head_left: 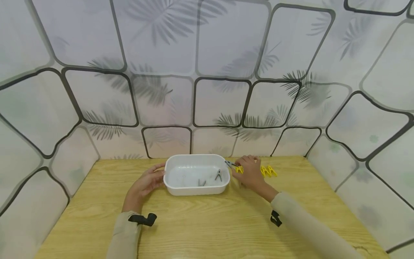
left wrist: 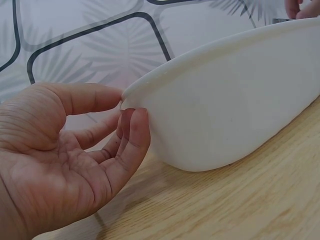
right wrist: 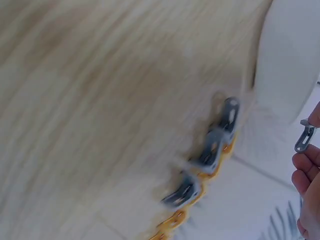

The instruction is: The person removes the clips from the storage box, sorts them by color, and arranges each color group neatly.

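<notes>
A white plastic tub (head_left: 196, 192) stands on the wooden table, with grey clothes pegs (head_left: 218, 175) lying inside it. My left hand (head_left: 149, 182) holds the tub's left end; in the left wrist view its thumb and curled fingers (left wrist: 140, 125) are at the rim and outer wall. Just beyond the tub's right end, my right hand (head_left: 250, 173) pinches a grey clothes peg (right wrist: 305, 137) between thumb and fingers, the peg close to the rim. Beneath and beside that hand, yellow clothes pegs (head_left: 269, 171) are lined up on the table.
More grey pegs (right wrist: 207, 150) lie alongside the yellow ones in the right wrist view. The wooden table (head_left: 194, 230) meets a patterned wall covering (head_left: 220, 104) at the back and both sides.
</notes>
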The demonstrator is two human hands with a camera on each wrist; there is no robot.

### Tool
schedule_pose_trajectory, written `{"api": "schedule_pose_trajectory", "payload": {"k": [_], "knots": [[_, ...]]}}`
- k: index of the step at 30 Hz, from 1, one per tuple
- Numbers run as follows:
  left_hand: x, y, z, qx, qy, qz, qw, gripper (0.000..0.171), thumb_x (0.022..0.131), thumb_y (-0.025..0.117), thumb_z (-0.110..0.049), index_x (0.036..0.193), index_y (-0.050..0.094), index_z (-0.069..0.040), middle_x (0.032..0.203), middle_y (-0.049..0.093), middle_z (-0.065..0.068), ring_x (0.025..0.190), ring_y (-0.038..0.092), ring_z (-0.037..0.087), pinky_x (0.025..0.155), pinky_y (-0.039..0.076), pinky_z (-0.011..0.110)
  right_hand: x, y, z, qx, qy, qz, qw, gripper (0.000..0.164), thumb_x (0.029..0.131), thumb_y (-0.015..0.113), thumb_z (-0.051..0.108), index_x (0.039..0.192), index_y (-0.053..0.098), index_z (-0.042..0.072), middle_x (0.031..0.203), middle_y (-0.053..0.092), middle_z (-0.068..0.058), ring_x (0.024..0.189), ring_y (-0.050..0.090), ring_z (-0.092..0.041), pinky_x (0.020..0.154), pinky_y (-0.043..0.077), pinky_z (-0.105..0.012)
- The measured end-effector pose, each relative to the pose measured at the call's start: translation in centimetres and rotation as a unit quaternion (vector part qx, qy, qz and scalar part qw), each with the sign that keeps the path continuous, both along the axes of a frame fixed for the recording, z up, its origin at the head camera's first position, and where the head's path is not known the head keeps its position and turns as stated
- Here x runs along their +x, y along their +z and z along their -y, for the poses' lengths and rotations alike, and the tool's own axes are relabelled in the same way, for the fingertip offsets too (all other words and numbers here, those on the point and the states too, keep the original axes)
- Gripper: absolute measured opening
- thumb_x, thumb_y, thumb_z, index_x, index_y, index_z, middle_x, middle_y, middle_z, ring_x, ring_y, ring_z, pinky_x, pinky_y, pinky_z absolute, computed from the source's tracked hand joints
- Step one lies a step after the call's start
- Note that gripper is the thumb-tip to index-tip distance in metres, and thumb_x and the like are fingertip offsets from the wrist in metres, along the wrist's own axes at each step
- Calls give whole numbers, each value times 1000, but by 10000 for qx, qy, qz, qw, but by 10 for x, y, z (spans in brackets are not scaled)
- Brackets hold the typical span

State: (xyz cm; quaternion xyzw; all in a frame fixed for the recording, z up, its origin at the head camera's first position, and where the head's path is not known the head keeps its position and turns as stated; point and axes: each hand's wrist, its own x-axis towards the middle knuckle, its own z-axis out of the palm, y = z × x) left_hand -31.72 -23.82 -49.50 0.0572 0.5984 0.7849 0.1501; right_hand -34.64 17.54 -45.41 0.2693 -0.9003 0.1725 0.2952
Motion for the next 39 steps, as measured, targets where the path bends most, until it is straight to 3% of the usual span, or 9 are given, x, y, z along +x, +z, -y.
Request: {"api": "schedule_pose_trajectory", "payload": {"k": [13, 26, 34, 39], "knots": [[1, -1, -1, 3, -44, -14, 10000, 52, 107, 48, -7, 155, 30, 2, 111, 71, -6, 99, 68, 9, 82, 58, 26, 6, -14, -59, 118, -634, 188, 9977, 20, 80, 86, 18, 88, 72, 6, 84, 67, -9, 84, 57, -32, 90, 34, -67], [0, 1, -1, -2, -51, -23, 10000, 53, 107, 48, -7, 156, 28, 2, 113, 71, -7, 99, 68, 8, 83, 58, 25, 12, -20, -99, 182, -1007, 346, 9942, 23, 78, 86, 20, 86, 72, 3, 83, 68, -12, 81, 58, -33, 89, 34, -68], [-1, 1, 1, -31, -61, -67, 10000, 52, 107, 48, -7, 155, 30, 1, 113, 70, -6, 98, 68, 8, 83, 58, 25, 13, -16, -110, 261, -1304, 1005, 9860, 23, 84, 82, 25, 86, 72, 4, 83, 67, -11, 82, 57, -33, 91, 32, -71], [0, 1, 1, -27, -41, -42, 10000, 51, 107, 48, -7, 155, 30, 1, 112, 70, -6, 98, 67, 8, 82, 58, 25, 16, -14, -116, 269, -1399, 1418, 9796, 23, 86, 79, 25, 76, 65, 9, 79, 63, -8, 79, 54, -30, 89, 30, -71]]}}
